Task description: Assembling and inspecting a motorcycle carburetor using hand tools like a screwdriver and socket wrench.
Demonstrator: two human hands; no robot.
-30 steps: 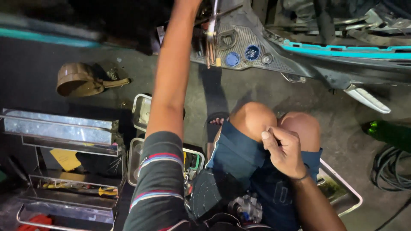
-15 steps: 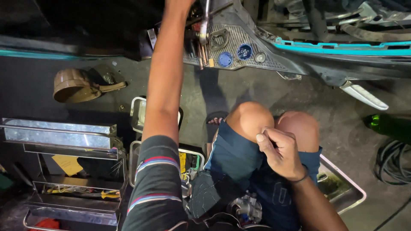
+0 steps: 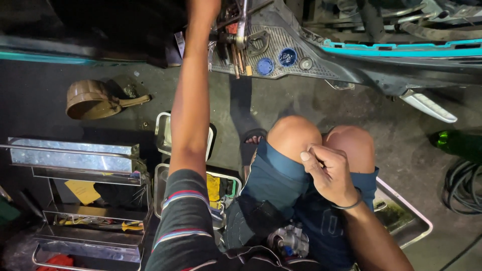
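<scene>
Since a second ago, the view has dipped slightly; the scooter (image 3: 351, 55) underside sits lower in frame. The left hand (image 3: 203, 7) reaches up into its wiring (image 3: 236, 47), mostly cut off, so its grip cannot be told. The right hand (image 3: 329, 173) rests loosely curled on the knees (image 3: 321, 138), grasping nothing visible, well apart from the wiring.

A yellow paper tag (image 3: 82, 190) lies in the open metal toolbox (image 3: 75, 160), lower left.
</scene>
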